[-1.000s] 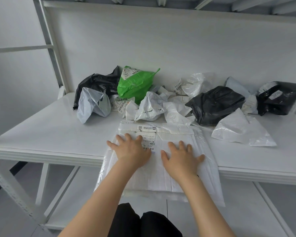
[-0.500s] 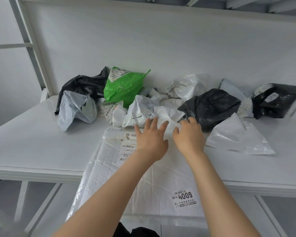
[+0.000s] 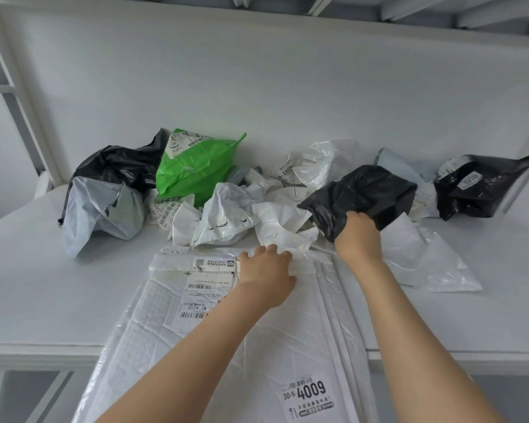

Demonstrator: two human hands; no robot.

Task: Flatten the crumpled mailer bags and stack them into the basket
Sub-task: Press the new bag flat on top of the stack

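Observation:
A flattened white bubble mailer [image 3: 232, 340] with shipping labels lies in front of me and hangs over the table's front edge. My left hand [image 3: 266, 274] rests on its far end, fingers reaching toward a crumpled white mailer [image 3: 275, 224]. My right hand [image 3: 358, 236] grips the near edge of a crumpled black mailer [image 3: 367, 193]. Behind lies a heap of crumpled mailers: a green one [image 3: 196, 169], a black one [image 3: 119, 166] at the left, a grey-white one [image 3: 101, 212], and another black one [image 3: 483, 184] at the far right. No basket is in view.
The white table [image 3: 43, 285] runs left and right, with a white wall behind the heap. A flat white mailer [image 3: 434, 261] lies right of my right arm. A metal rack post [image 3: 16, 96] rises at the left and a shelf runs overhead.
My right hand has moved right and back from the flat mailer and has taken hold of the black crumpled mailer. My left hand has stayed near the flat mailer's far end.

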